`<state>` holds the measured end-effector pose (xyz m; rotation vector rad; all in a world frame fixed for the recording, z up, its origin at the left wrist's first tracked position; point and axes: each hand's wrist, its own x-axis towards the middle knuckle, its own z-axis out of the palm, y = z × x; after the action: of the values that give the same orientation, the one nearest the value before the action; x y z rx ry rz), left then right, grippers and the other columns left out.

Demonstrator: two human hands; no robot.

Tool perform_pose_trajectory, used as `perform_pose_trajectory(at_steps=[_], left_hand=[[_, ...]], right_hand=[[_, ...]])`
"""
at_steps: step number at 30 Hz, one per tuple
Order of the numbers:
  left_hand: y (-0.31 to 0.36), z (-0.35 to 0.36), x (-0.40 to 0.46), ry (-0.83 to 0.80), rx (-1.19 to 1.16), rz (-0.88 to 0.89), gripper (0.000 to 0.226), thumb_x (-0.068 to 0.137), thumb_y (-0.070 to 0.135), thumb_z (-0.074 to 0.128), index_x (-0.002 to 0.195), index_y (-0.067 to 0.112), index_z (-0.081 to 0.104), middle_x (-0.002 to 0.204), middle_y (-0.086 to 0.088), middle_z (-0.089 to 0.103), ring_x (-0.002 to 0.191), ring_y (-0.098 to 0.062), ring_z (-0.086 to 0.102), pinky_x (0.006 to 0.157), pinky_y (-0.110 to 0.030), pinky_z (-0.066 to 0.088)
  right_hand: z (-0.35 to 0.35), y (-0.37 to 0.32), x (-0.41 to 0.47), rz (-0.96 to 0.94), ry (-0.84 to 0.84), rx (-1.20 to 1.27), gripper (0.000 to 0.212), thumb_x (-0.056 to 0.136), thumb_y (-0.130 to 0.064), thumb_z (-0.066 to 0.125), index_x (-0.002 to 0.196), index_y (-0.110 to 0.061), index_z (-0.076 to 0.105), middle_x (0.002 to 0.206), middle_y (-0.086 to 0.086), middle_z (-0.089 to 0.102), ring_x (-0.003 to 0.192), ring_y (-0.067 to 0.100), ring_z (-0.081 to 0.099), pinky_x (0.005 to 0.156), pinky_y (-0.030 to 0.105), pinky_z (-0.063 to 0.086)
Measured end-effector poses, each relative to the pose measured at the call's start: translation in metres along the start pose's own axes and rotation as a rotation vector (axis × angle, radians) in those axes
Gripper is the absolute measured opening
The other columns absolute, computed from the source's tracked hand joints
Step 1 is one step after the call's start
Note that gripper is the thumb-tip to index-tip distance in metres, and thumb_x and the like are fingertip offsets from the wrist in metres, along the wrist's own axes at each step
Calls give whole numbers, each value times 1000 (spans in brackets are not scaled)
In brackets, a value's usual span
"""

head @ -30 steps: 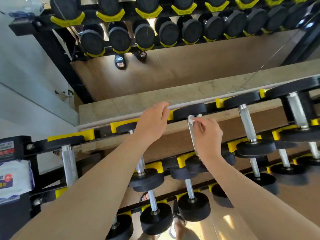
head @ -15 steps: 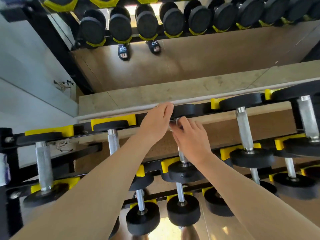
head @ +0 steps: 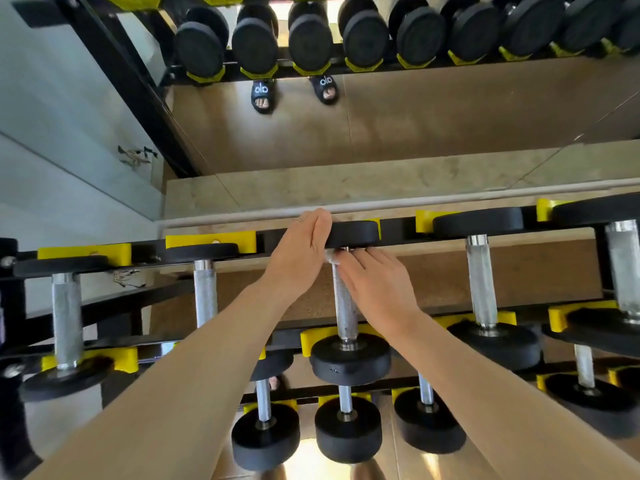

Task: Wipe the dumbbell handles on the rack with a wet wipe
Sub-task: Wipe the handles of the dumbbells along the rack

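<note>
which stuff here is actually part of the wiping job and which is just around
In the job: wet wipe under right hand; dumbbell handle; left hand steadying its far head; rack.
Just around: mirror, sandals reflected in it.

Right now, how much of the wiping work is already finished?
Nothing visibly marks any handle as done. In hand: the right hand presses the white wipe on the far end of the middle dumbbell handle, while the left hand rests on its far head. That handle's bare length and the neighbouring handles may remain.
</note>
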<state>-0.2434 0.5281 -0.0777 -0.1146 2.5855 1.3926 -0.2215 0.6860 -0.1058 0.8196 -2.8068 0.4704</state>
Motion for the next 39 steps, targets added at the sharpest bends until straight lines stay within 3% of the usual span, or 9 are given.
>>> perform_pose_trajectory(at_steps=[5,9,12,14,20,24,28,34,39], left_hand=[[-3,3,1,23,-8,8,34,113,38,25,91,39,51,89,7,55,88,-5,53,79,-25,43],[-5,4,2,31,-4,21,35,113,36,25,89,40,50,87,9,53,85,-4,52,76,-21,40],[-9,6,3,23,6,23,36,113,37,24,96,28,55,89,-1,54,85,-10,52,77,-29,44],[-11,6,3,11,2,21,39,113,37,24,99,18,55,90,-6,54,83,-12,51,77,-30,43],[-10,6,2,13,-10,37,33,113,36,24,94,29,50,90,-3,53,83,-10,51,72,-18,39],[-10,6,2,25,-19,26,32,113,37,25,89,36,46,89,1,52,84,-8,51,73,-21,40],[-13,7,3,35,-15,33,30,113,37,25,94,36,49,92,2,53,87,-8,52,77,-26,44],[-10,5,2,20,-26,38,33,113,37,25,93,34,51,92,-2,54,85,-10,52,77,-33,45],[-10,6,2,25,-13,7,35,112,39,25,101,23,54,95,-4,55,89,-16,54,81,-43,50]], right_hand=[[6,-25,-7,536,169,526,8,97,-20,60,100,-15,64,84,-7,65,73,6,59,67,20,49],[8,-36,-3,856,227,731,14,100,-21,53,92,-19,64,79,-11,63,75,7,61,67,17,46],[9,-42,7,1209,181,919,23,102,-21,47,88,-16,64,77,-3,62,74,11,58,67,22,42],[6,-44,15,1324,128,1099,24,102,-24,45,92,-18,66,81,-1,63,78,15,59,73,29,44],[-10,-35,27,1606,-78,1379,20,98,-25,50,82,-19,60,84,8,59,85,25,57,87,38,46],[-2,-42,22,1320,111,1071,31,99,-19,48,71,-19,61,64,-3,55,69,16,51,68,29,40],[5,-53,7,980,203,706,20,98,-22,53,99,-16,72,86,-8,67,83,6,60,73,19,47],[2,-37,-15,447,233,319,19,92,-21,67,110,-19,61,91,-1,62,84,13,53,73,22,45],[-3,-26,-22,298,52,241,39,86,-11,71,123,-13,58,99,6,62,85,17,57,71,29,54]])
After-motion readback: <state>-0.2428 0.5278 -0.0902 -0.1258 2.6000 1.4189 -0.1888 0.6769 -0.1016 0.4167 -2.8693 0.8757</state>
